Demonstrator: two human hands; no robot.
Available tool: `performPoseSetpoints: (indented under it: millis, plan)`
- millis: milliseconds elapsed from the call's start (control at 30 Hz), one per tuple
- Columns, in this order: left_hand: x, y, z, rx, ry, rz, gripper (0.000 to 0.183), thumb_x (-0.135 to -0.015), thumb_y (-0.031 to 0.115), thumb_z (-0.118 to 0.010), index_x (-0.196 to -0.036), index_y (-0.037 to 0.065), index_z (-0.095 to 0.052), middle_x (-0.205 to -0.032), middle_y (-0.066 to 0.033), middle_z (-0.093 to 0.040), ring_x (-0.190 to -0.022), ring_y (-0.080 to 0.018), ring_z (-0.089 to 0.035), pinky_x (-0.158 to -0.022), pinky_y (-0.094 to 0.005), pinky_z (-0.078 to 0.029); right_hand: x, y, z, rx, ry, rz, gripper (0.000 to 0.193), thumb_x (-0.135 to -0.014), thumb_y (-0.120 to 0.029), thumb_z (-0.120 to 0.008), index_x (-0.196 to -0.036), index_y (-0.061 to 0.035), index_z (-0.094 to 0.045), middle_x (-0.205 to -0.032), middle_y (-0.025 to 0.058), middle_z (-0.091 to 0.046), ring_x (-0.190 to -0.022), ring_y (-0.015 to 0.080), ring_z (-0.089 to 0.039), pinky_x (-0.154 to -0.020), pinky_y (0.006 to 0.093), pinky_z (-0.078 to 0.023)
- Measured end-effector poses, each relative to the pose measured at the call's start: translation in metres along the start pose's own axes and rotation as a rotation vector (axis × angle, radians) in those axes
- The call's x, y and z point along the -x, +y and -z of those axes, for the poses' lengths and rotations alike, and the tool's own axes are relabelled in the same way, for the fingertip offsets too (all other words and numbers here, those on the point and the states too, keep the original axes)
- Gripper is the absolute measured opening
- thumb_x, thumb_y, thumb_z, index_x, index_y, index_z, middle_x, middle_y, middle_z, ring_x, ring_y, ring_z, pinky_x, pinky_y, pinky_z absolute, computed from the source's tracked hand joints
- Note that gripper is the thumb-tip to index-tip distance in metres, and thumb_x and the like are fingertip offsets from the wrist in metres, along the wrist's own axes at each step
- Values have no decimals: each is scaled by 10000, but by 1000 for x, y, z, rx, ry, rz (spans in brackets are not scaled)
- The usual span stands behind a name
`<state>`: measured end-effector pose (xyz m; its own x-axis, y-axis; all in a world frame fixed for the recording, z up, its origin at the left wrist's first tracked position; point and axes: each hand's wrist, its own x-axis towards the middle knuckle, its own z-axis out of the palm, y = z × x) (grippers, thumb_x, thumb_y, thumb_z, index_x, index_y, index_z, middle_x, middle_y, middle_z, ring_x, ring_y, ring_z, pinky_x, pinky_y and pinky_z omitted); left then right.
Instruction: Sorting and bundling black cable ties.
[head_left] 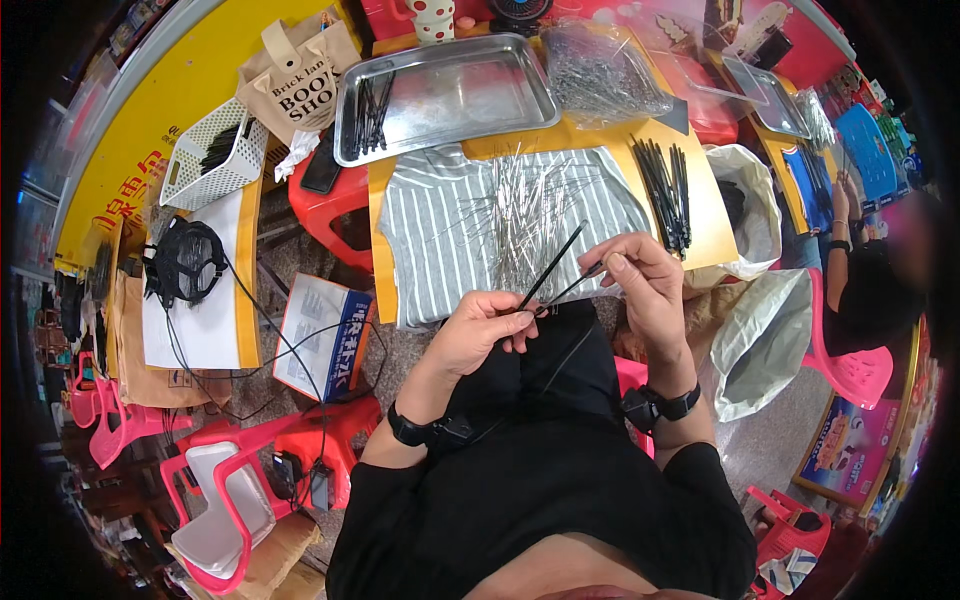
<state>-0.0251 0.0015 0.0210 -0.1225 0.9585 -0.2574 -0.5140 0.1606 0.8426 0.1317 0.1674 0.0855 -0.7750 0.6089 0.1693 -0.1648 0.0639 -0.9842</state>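
**Both hands pinched on thin black strips, near edge of table**

My left hand (482, 325) is closed, fingertips pinched on the lower end of a long thin black plastic strip (552, 265) that angles up and to the right over the table. My right hand (640, 280) is curled, thumb and forefinger gripping a second thin black strip (573, 287) that runs down-left toward the left hand. The two strips meet just beside my left fingertips; can't tell if they're joined there. Both hands sit over my lap, at the near edge of the table.

Around:
- Grey cloth with white stripes (440, 225) lies flat on the yellow tabletop (715, 235), just beyond my hands.
- Loose heap of thin clear/silvery strips (525, 210) on the cloth, directly beyond the held strips.
- Bundle of black strips (665, 190) on the right of the cloth, on bare table.
- Shiny rectangular metal tray (450, 95) at the far side, with a few black strips (372, 112) at its left end.
- Clear plastic bag of thin strips (600, 75) right of the tray.
- White perforated plastic basket (215, 155) far left, dark strips inside.
- White plastic bag (750, 210) hangs off the right table edge.
- Red plastic stool (325, 210) at the left of the table.
- Another person's arm (838, 240) far right, well apart.

Nothing lies between my hands and the cloth.
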Motion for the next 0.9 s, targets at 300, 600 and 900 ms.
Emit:
performPoseSetpoints:
  millis: [300,600,900]
  plan:
    - [1,-4,-10,-63,101,-42,168,-897,87,-600,-1019,-19,-646,-761,-52,-652,-590,-70,-568,-503,-166,-403,13,35,-17,-260,217,-84,159,-945,-100,-527,-1065,5,-526,-904,118,-652,-738,108,-605,-670,219,-474]
    - [2,-12,-19,-22,171,-129,179,-893,41,-584,-1049,-24,-643,-766,-46,-653,-581,-51,-542,-500,-157,-397,38,55,-53,24,220,26,278,-860,21,-604,-1105,23,-472,-916,56,-560,-788,69,-543,-683,209,-449]
    - [-4,-28,-29,42,258,-211,157,-871,27,-606,-1013,2,-669,-756,-37,-660,-576,-48,-543,-498,-161,-401,34,59,-62,137,330,85,257,-851,33,-555,-1091,20,-463,-861,41,-519,-726,61,-504,-624,211,-418]
